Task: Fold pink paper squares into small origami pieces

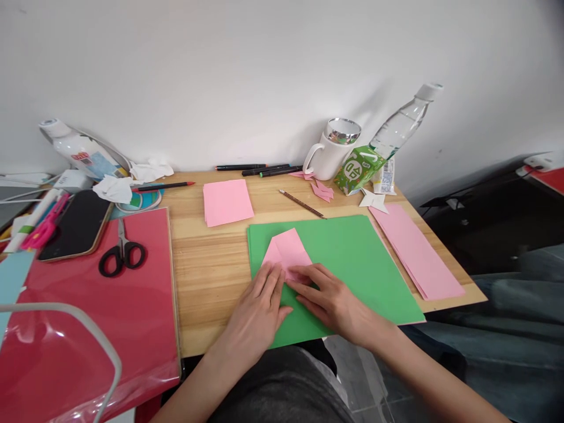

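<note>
Head view: left hand (262, 302) and right hand (337, 296) are pressing folded paper (288, 248), unclamped, thumbs apart, seemingly creasing; next is calling for aligned edges.

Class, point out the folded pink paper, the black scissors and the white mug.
Folded pink paper (287, 248), head view: its upper part.
Black scissors (122, 241), head view: near the pivot.
White mug (329, 157), head view: its side.
</note>
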The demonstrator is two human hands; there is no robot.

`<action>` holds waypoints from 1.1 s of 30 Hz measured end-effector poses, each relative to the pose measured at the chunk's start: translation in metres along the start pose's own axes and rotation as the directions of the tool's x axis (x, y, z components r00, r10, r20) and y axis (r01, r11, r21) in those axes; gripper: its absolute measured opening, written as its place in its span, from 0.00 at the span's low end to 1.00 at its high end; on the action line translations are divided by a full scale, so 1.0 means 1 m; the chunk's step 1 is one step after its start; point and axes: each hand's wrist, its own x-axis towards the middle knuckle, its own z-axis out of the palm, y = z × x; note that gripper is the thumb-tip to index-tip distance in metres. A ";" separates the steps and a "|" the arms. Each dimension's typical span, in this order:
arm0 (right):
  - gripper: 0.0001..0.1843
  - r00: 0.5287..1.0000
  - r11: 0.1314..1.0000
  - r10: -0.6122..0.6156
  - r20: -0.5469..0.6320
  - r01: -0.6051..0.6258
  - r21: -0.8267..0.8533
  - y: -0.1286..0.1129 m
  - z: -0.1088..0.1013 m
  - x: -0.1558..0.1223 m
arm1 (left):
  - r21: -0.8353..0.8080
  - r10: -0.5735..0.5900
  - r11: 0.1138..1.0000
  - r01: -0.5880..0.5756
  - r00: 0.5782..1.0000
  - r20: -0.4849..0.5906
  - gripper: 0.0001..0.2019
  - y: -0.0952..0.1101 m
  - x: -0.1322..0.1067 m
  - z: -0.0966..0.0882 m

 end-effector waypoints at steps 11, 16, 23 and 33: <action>0.08 0.989 0.970 0.005 0.145 0.030 -0.240 -0.019 -0.002 0.014 | 0.033 0.015 0.999 -0.017 0.999 0.049 0.26 -0.002 0.000 -0.006; 0.08 0.992 0.982 -0.012 0.128 0.036 -0.186 -0.020 -0.004 0.004 | 0.050 0.030 0.998 -0.032 0.999 0.042 0.29 -0.003 -0.004 -0.006; 0.12 0.991 0.984 -0.009 0.135 0.032 -0.174 -0.011 -0.003 0.009 | 0.056 0.012 0.998 -0.012 1.000 0.004 0.30 0.000 -0.002 -0.010; 0.08 0.979 0.982 -0.003 0.202 0.041 -0.185 -0.013 -0.006 0.017 | 0.020 -0.082 0.996 0.083 0.996 -0.043 0.27 -0.001 -0.008 -0.008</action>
